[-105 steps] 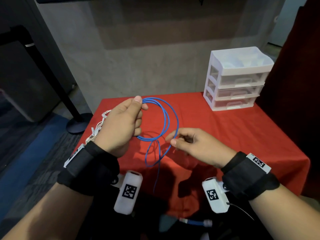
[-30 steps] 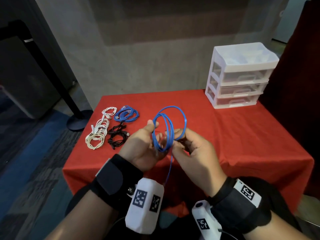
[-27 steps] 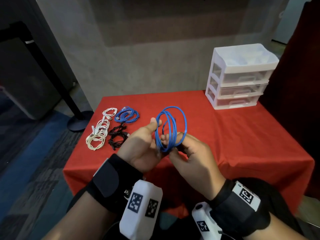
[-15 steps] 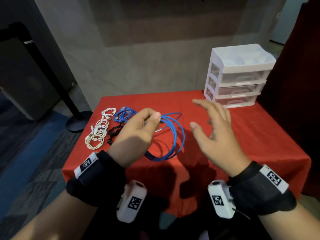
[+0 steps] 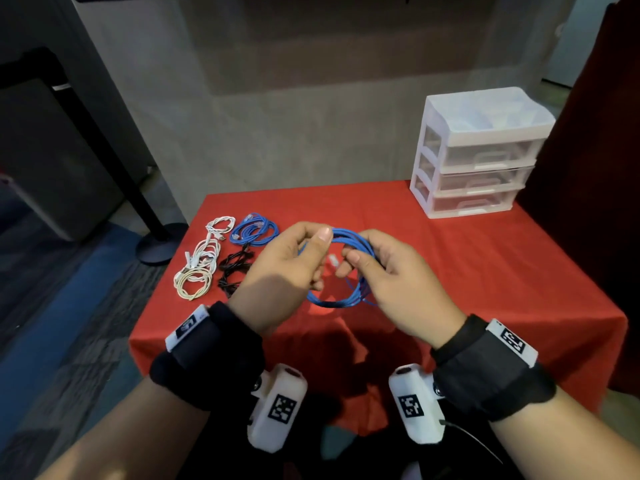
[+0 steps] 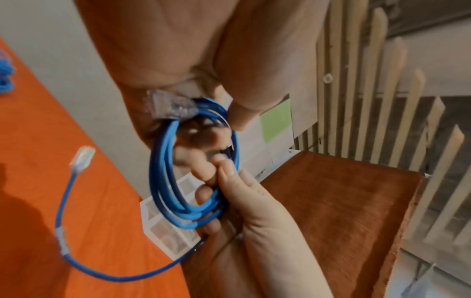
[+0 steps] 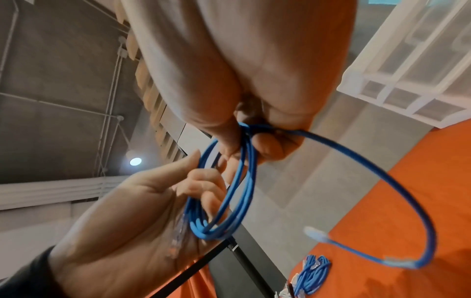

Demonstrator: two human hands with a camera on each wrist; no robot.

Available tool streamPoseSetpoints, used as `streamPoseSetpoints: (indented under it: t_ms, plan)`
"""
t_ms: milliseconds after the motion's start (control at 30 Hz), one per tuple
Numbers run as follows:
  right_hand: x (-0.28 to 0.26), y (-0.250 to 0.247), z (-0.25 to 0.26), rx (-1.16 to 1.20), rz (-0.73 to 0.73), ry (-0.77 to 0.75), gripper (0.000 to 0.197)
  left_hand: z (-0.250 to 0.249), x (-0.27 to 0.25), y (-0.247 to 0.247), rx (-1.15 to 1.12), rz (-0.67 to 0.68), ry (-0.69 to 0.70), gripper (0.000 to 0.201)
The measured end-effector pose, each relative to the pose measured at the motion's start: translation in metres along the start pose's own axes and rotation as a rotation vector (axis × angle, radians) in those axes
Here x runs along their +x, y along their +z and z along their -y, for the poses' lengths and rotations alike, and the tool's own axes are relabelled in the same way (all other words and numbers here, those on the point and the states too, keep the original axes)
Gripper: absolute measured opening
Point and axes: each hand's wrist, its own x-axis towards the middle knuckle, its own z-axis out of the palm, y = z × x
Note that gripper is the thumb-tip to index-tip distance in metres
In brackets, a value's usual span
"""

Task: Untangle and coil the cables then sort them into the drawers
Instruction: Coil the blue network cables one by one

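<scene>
From the head view, both hands hold one blue coil (image 5: 341, 268) up over the red counter (image 5: 467, 271). The left hand (image 5: 284, 268) has thumb and fingers curled round the coil's left side, and the right hand (image 5: 391, 282) curls round its right side. At the counter's left lie a second blue coil (image 5: 254, 232), a white bundle (image 5: 199, 265) and a black bundle (image 5: 233, 268), close together. A white drawer unit (image 5: 478, 154) stands at the far right corner, all three drawers closed.

The left wrist view shows what the head view hides: a clear plug (image 6: 169, 105) tucked against the left palm at the top of the coil (image 6: 165, 177), with the left thumb (image 6: 244, 104) pressing the strands. The right hand's fingers (image 6: 221, 177) pinch the loops from below. A free tail (image 6: 63, 211) arcs away above the counter and ends in a second plug (image 6: 82, 157).

The right wrist view shows the right thumb and fingers (image 7: 267, 145) clamped on the strands where the tail (image 7: 407, 201) leaves the coil (image 7: 229, 201). The left hand (image 7: 142, 221) cups the coil's far end. The second blue coil (image 7: 312, 272) lies on the counter below.
</scene>
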Motion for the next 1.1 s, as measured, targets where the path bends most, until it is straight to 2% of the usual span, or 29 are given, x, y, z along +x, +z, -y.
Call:
streamPoseSetpoints:
  t_ms: [33, 100, 233, 300, 367, 433, 533, 700, 800, 867, 933, 967, 1033, 1100]
  plan:
    - [0.0, -0.002, 0.001, 0.02, -0.015, 0.005, 0.011, 0.0, 0.0, -0.001, -0.107, 0.048, -0.071, 0.022]
    - [0.0, -0.004, 0.003, 0.052, -0.018, 0.024, 0.011, 0.0, 0.0, -0.001, -0.21, 0.115, -0.124, 0.029]
    - [-0.003, -0.008, 0.006, 0.069, 0.063, 0.012, 0.009, 0.004, 0.002, -0.002, -0.083, 0.047, -0.084, 0.032]
    - [-0.001, -0.017, 0.007, -0.007, 0.111, 0.006, 0.023, 0.006, 0.005, -0.01, -0.028, 0.021, -0.082, 0.035]
    - [0.001, -0.029, 0.011, -0.01, 0.144, 0.065, 0.035, 0.008, 0.004, -0.019, 0.009, 0.06, -0.107, 0.037]
    - [0.005, -0.039, 0.013, 0.027, 0.154, 0.101, 0.028, 0.008, 0.0, -0.023, 0.027, 0.146, -0.145, 0.034]
    - [0.015, -0.048, 0.022, 0.028, 0.075, 0.111, 0.024, 0.008, -0.005, -0.022, 0.064, 0.228, -0.164, 0.035]
    - [0.025, -0.056, 0.026, 0.174, -0.087, 0.133, 0.025, 0.006, -0.002, -0.022, 0.158, 0.175, -0.111, 0.039]
    - [0.016, -0.049, 0.024, 0.07, -0.049, 0.088, 0.018, 0.008, 0.001, -0.02, 0.04, 0.059, -0.115, 0.038]
    - [0.007, -0.034, 0.024, 0.023, 0.091, 0.066, 0.006, 0.009, 0.002, -0.018, -0.001, 0.013, -0.128, 0.038]
    - [-0.001, -0.021, 0.021, 0.09, 0.226, 0.087, 0.023, 0.008, 0.001, -0.012, -0.048, 0.018, -0.149, 0.038]
    - [-0.003, -0.017, 0.019, 0.128, 0.248, 0.1, 0.023, 0.006, 0.0, -0.009, -0.102, 0.023, -0.168, 0.037]
    - [-0.002, -0.016, 0.018, 0.201, 0.22, 0.115, 0.015, -0.001, -0.001, -0.005, -0.245, 0.036, -0.213, 0.036]
    - [0.003, -0.02, 0.018, 0.223, 0.163, 0.13, 0.014, -0.006, -0.003, -0.006, -0.378, 0.065, -0.268, 0.037]
